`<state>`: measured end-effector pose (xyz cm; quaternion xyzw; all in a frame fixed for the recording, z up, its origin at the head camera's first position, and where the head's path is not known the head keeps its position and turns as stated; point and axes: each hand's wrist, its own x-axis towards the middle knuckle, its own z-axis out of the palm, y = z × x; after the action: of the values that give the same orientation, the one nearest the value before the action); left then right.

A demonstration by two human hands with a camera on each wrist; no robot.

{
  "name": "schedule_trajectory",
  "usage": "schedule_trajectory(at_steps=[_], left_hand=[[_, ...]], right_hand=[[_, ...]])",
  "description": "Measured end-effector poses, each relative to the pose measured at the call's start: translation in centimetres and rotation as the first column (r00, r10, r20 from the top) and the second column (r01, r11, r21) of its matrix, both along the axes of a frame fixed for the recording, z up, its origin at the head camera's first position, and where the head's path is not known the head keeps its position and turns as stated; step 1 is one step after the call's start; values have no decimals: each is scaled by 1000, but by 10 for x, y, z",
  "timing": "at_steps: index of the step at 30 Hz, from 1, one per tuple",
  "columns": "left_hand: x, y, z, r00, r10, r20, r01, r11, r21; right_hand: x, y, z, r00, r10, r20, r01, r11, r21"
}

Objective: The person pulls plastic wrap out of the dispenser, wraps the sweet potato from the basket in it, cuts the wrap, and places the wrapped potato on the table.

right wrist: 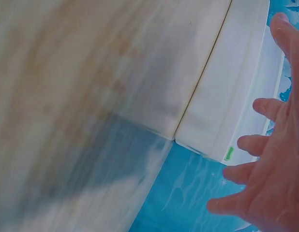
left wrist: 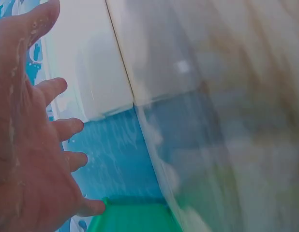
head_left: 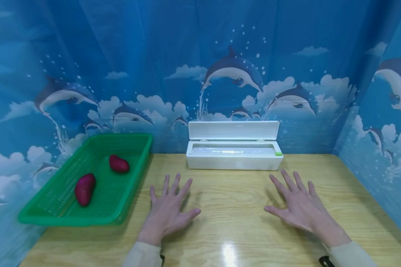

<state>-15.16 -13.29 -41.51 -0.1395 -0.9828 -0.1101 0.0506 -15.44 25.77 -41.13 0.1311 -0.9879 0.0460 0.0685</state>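
Both hands are spread over the wooden table and hold nothing. The left hand (head_left: 167, 213), fingers apart, is just right of a green basket (head_left: 120, 207). Inside that basket lie two dark red, potato-shaped pieces, one (head_left: 119, 164) toward the back and another (head_left: 85, 189) nearer the front left. On the right side, the right hand (head_left: 302, 207) has its fingers splayed toward the back. Between and beyond the hands stands a long white box (head_left: 234, 162) with its lid (head_left: 234, 130) raised. A clear film or roll (head_left: 234, 150) shows inside, and a green tab (head_left: 279, 153) marks its right end.
The wooden table (head_left: 230, 207) reaches back to a blue curtain (head_left: 153, 55) printed with dolphins and clouds. This curtain also runs along the right side. The white box stands close against it at the table's back edge.
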Motion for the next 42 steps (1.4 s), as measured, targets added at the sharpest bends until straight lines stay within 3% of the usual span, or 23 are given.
schedule_trajectory(at_steps=[8,13,20,30,36,42], left_hand=[[-19,6,14,996,-82,-30,84,994,64],[-41,3,24,990,-110,-86,120,985,121],[-77,8,25,990,-118,-77,132,965,226],[-115,21,22,977,-123,-177,165,954,251],[-133,28,18,989,-51,-138,83,969,233],[-151,38,13,993,73,-94,-57,985,166]], right_hand=[[-27,4,13,986,110,-129,-116,992,-42],[-49,7,25,976,137,-170,-161,978,-136],[-87,13,32,965,131,-229,-174,968,-180],[-126,18,27,980,95,-175,-140,955,-262],[-135,20,24,981,107,-160,-147,952,-268],[-142,13,27,987,95,-130,-121,970,-210]])
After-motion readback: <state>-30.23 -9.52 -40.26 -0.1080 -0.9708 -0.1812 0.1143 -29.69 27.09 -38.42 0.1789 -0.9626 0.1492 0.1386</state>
